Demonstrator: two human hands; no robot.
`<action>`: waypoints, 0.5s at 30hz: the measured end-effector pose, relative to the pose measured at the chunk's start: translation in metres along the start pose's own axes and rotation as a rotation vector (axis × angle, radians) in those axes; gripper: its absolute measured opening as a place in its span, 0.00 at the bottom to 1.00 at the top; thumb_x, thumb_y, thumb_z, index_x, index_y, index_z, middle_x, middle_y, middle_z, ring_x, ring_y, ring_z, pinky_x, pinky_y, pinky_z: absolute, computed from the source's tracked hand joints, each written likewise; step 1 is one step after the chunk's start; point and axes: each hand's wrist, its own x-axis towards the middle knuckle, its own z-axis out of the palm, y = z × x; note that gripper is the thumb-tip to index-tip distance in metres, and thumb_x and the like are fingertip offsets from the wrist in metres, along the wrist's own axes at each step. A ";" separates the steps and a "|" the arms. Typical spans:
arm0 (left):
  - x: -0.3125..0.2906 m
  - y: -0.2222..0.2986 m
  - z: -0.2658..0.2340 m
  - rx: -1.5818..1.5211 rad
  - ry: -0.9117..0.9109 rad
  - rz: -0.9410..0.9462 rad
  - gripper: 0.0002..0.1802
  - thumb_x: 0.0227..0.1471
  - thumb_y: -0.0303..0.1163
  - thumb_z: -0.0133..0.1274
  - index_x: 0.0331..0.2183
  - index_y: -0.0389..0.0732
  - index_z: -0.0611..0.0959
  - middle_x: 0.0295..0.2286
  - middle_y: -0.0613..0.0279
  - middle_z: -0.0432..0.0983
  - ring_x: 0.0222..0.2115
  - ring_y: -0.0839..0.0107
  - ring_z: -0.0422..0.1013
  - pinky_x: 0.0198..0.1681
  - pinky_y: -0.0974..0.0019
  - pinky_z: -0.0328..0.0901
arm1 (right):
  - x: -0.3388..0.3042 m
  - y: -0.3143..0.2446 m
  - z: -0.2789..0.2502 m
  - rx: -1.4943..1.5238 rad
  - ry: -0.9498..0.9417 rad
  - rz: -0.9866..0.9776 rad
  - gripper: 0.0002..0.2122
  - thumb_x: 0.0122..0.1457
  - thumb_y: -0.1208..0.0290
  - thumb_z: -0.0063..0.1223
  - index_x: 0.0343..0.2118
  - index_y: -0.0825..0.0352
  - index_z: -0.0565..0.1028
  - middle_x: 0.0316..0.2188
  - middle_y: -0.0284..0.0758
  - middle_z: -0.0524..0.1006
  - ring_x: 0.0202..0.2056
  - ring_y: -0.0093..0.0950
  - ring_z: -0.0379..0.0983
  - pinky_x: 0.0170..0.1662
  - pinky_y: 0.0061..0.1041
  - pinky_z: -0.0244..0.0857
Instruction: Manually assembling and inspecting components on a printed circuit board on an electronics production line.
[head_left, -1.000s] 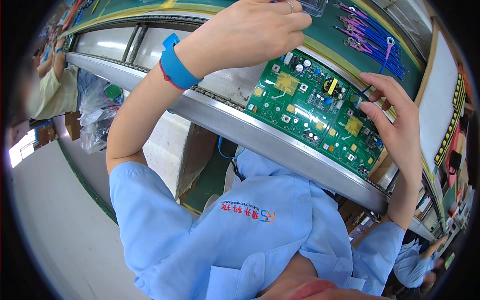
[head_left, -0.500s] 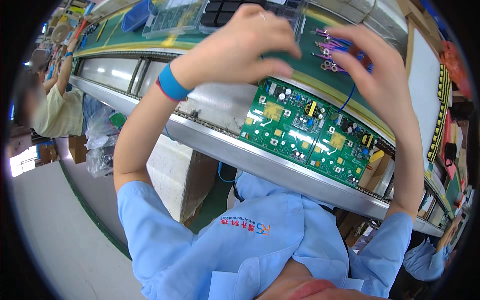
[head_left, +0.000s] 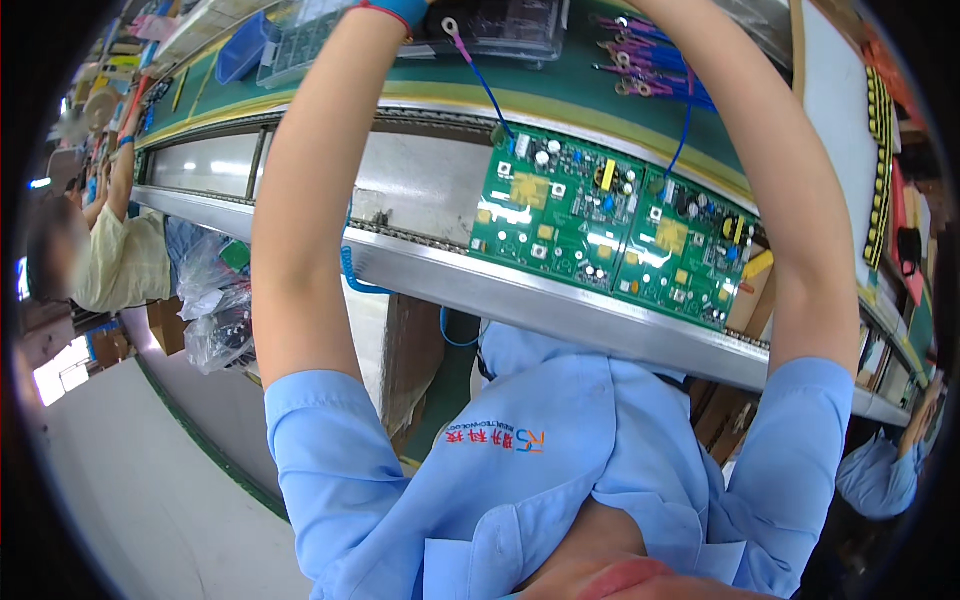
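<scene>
Both my hands are past the upper edge of the head view, so their fingers and anything in them are hidden. My left forearm (head_left: 310, 190) reaches up at the left, with a blue wristband (head_left: 396, 10) at its top. On the right, my right forearm (head_left: 800, 150) arches over the rail. Between the arms lies a green circuit board panel (head_left: 590, 262) with two similar halves, populated with components. A blue wire with a ring terminal (head_left: 483, 85) rises from its upper left corner. Another blue wire (head_left: 682, 142) runs up from the right half.
A bundle of blue and purple wires with ring terminals (head_left: 640, 62) lies on the green bench behind the panel. The panel rests on a metal conveyor rail (head_left: 420, 265). A blue bin (head_left: 243, 50) and a compartment box (head_left: 510, 30) stand beyond. Another person (head_left: 125, 250) works at far left.
Both hands have moved up and forward out of view from above the panel. The wire with a ring terminal at the panel's upper left corner now shows clearly.
</scene>
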 end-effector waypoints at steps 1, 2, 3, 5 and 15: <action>0.001 -0.001 0.003 -0.019 0.013 0.006 0.24 0.35 0.22 0.55 0.40 0.32 0.71 0.37 0.39 0.70 0.42 0.41 0.66 0.47 0.52 0.62 | -0.002 0.003 0.004 0.003 -0.012 0.017 0.13 0.46 0.75 0.53 0.36 0.74 0.71 0.37 0.51 0.74 0.39 0.47 0.74 0.41 0.40 0.70; 0.002 -0.004 0.003 -0.034 0.006 0.007 0.24 0.36 0.22 0.54 0.41 0.32 0.71 0.38 0.39 0.71 0.43 0.41 0.66 0.48 0.51 0.62 | -0.001 0.002 0.001 0.020 -0.032 -0.018 0.13 0.46 0.75 0.52 0.36 0.74 0.71 0.36 0.52 0.75 0.38 0.48 0.75 0.41 0.41 0.70; 0.001 -0.005 0.004 -0.044 -0.002 0.008 0.24 0.36 0.23 0.55 0.41 0.32 0.71 0.39 0.38 0.72 0.43 0.41 0.66 0.48 0.51 0.62 | -0.001 0.003 -0.001 0.037 -0.052 -0.052 0.13 0.46 0.75 0.52 0.36 0.74 0.71 0.35 0.53 0.76 0.37 0.49 0.75 0.40 0.42 0.70; 0.002 0.001 0.002 -0.062 -0.010 0.023 0.24 0.36 0.23 0.55 0.41 0.33 0.71 0.39 0.38 0.73 0.43 0.41 0.67 0.48 0.51 0.63 | -0.002 0.006 -0.003 0.040 -0.018 -0.054 0.14 0.46 0.74 0.53 0.37 0.75 0.71 0.34 0.52 0.77 0.34 0.46 0.76 0.38 0.39 0.71; 0.006 -0.007 -0.006 0.009 -0.194 -0.021 0.31 0.38 0.26 0.61 0.48 0.37 0.73 0.43 0.43 0.75 0.46 0.49 0.70 0.50 0.56 0.65 | -0.133 0.004 -0.115 1.787 -0.419 0.481 0.14 0.55 0.75 0.55 0.43 0.73 0.71 0.29 0.39 0.74 0.26 0.26 0.74 0.27 0.23 0.71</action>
